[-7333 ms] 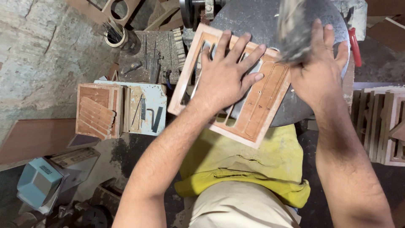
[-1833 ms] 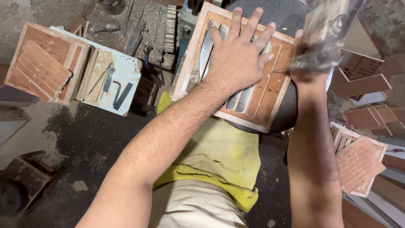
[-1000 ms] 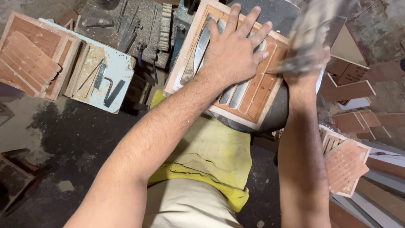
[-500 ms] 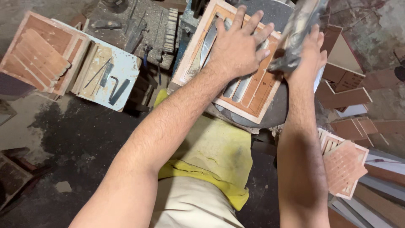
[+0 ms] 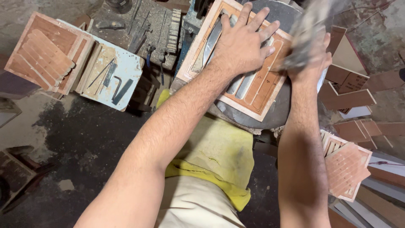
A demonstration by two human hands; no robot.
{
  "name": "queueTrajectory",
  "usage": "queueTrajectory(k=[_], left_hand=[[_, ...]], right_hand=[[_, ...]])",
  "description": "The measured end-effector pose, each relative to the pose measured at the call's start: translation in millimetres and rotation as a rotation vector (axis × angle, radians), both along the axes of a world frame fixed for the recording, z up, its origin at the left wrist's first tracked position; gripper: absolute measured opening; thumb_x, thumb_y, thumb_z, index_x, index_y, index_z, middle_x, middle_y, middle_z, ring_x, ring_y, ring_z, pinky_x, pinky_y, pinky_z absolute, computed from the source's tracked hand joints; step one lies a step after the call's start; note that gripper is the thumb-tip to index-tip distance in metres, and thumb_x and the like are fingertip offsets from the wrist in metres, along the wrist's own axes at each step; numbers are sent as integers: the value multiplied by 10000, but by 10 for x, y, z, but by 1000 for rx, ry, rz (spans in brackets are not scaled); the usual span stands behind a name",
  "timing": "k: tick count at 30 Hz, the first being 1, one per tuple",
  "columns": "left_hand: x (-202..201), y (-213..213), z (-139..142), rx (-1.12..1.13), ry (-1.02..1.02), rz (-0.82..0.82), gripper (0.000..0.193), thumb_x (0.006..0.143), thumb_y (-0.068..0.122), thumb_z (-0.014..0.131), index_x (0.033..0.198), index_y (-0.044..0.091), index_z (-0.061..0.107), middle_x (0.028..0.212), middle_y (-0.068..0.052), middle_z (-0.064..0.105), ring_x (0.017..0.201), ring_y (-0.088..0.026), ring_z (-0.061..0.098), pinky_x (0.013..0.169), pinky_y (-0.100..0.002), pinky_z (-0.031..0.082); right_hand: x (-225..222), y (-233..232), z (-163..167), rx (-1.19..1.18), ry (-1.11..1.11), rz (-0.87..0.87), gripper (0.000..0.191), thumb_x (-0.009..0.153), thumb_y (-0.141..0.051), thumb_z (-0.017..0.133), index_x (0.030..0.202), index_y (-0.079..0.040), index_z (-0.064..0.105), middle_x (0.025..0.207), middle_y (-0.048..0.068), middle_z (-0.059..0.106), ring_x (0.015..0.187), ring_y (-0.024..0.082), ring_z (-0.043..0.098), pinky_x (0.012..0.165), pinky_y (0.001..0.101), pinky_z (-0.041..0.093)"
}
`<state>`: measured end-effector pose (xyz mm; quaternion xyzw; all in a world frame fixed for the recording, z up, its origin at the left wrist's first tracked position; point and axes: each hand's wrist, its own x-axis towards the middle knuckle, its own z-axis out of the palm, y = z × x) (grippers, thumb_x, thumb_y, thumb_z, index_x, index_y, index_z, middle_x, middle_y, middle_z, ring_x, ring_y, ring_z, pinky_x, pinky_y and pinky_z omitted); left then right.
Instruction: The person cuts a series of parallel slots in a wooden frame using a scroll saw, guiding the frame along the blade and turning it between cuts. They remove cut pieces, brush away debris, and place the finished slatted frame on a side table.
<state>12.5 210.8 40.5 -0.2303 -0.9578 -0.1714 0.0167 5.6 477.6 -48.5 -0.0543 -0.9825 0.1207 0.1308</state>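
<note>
Left hand point(image 5: 242, 44) spread flat, fingers splayed, pressing the frame point(image 5: 253, 90) onto the round grey worktop point(image 5: 276, 120). Right hand point(image 5: 310, 59) closed around a blurred tool point(image 5: 310, 29) at the frame's right edge. At far left, stacked reddish panels point(image 5: 42, 52) beside a pale blue board point(image 5: 114, 76) holding small metal tools.

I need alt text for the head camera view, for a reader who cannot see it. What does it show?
Seen from above, a person's left hand presses flat on a slotted wooden panel lying on a round dark work surface, while the right hand holds a motion-blurred tool over its edge. Similar wooden panels and small metal tools lie at the left.
</note>
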Motion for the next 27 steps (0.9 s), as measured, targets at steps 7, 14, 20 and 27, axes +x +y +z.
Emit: queueTrajectory(k=[7,14,20,27], left_hand=[[32,-32,39,8,-16,-16,621,979,565,556,1539,320,443,1617,-48,353,1521,-348,219,1114,-766,218],[50,-67,-24,-2,-7,-48,629,977,555,563,1539,300,442,1596,-65,374,1507,-351,223,1101,-790,210],[149,-103,-20,5,-30,-50,618,984,558,551,1537,303,444,1594,-73,376,1510,-361,213,1099,-795,212],[192,-167,-6,26,-3,-48,606,986,567,548,1526,305,467,1586,-77,395,1500,-383,246,1090,-815,202]], right_hand=[[82,-26,-3,157,9,-3,623,1071,-395,531,1604,-119,366,1655,167,330,1518,331,339,1154,601,199],[188,-319,244,-1612,206,-186,586,1045,-326,590,1572,-204,364,1674,-18,205,1501,201,296,1270,556,257],[482,-482,494,399,56,-12,819,857,-428,768,1541,-92,470,1522,261,477,1377,420,490,1045,559,377],[765,284,326,-456,360,-56,263,1151,-49,563,1336,132,519,1324,255,609,1154,243,597,1002,359,477]])
